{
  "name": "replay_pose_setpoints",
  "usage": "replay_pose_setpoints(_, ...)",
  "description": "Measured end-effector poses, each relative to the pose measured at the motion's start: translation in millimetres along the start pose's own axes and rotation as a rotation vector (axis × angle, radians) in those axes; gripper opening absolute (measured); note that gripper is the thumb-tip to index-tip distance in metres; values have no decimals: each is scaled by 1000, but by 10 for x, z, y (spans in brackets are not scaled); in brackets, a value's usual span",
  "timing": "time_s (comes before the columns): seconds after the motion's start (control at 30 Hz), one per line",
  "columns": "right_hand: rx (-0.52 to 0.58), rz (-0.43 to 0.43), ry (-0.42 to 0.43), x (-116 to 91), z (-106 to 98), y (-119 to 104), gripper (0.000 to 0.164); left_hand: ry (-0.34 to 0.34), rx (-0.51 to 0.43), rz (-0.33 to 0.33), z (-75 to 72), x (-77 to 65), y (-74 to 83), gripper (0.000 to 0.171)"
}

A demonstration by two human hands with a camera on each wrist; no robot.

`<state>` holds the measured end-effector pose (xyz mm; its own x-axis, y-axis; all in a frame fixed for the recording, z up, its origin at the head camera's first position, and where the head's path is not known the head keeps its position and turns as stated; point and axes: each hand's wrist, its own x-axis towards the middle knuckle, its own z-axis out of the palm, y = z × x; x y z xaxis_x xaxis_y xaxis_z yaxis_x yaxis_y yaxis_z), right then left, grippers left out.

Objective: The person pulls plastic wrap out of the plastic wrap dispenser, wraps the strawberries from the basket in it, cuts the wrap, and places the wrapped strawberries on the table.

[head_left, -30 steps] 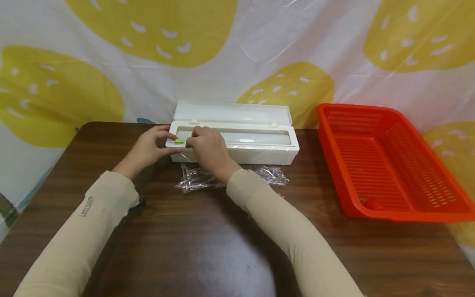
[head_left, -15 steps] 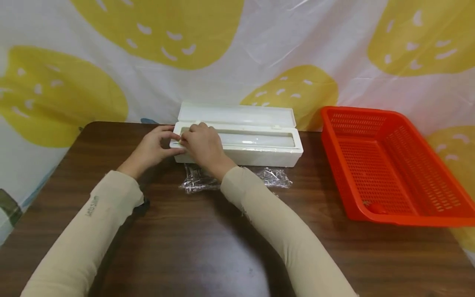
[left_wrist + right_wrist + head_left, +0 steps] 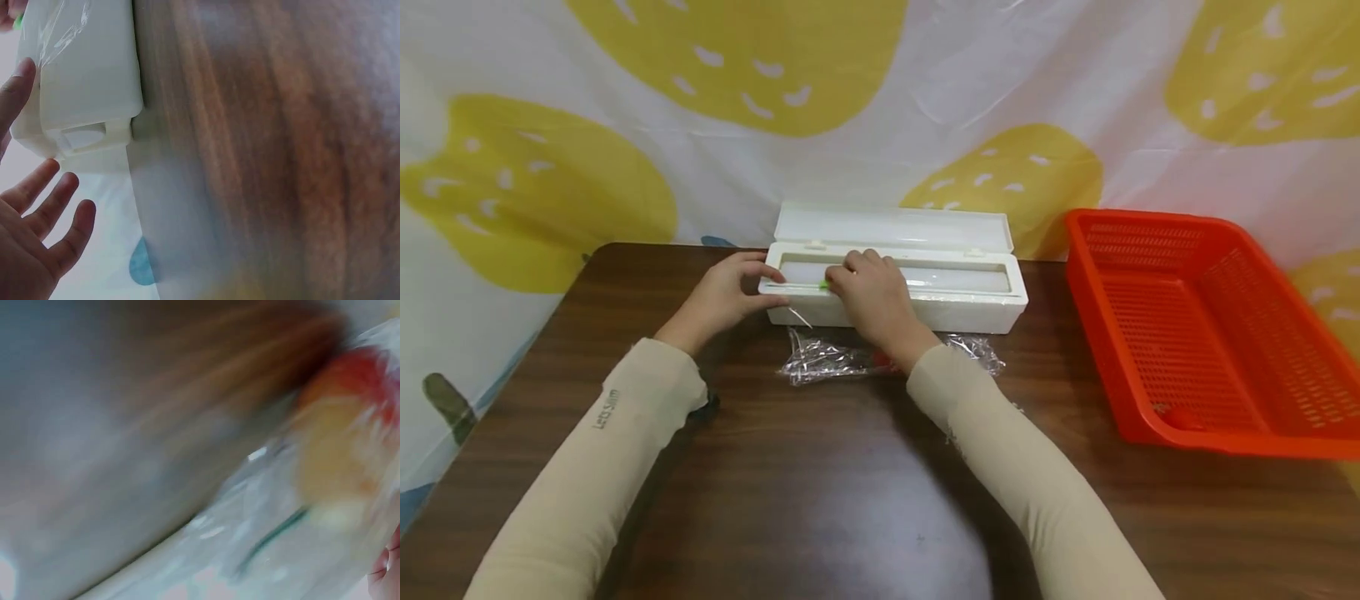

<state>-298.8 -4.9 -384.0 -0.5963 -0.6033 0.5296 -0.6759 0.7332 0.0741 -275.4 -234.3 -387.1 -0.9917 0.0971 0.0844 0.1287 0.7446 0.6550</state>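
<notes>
A white cling film dispenser (image 3: 958,313) stands lengthwise at the back of the table, its lid (image 3: 891,227) raised and a roll (image 3: 958,278) inside. My right hand (image 3: 876,293) holds the green slide cutter (image 3: 824,285) on the front track, left of the middle; its fingers partly cover it. At the dispenser's left end, my left hand (image 3: 724,292) rests thumb and forefinger on the front corner. The other fingers (image 3: 53,206) are spread in the left wrist view. Wrapped in clear film (image 3: 831,360), a red and yellow fruit-like thing (image 3: 340,431) with a green stem lies below my right wrist.
An orange-red plastic basket (image 3: 1213,333) stands on the right of the brown table (image 3: 850,500), with a small red thing (image 3: 1183,419) in its near corner. A patterned white and yellow sheet (image 3: 970,83) hangs close behind.
My right hand first moved left over the green slide cutter, then right along the track with it. My left hand stays at the dispenser's left end.
</notes>
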Motion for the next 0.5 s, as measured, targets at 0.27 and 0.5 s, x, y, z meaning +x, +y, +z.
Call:
replay_pose_setpoints(0.27, 52, 105, 25, -272, -179, 439, 12, 19, 10, 7, -95, -6, -76, 36)
replay_pose_setpoints(0.5, 100, 264, -18, -587, -414, 878, 10, 7, 0, -4, -181, -55, -93, 39)
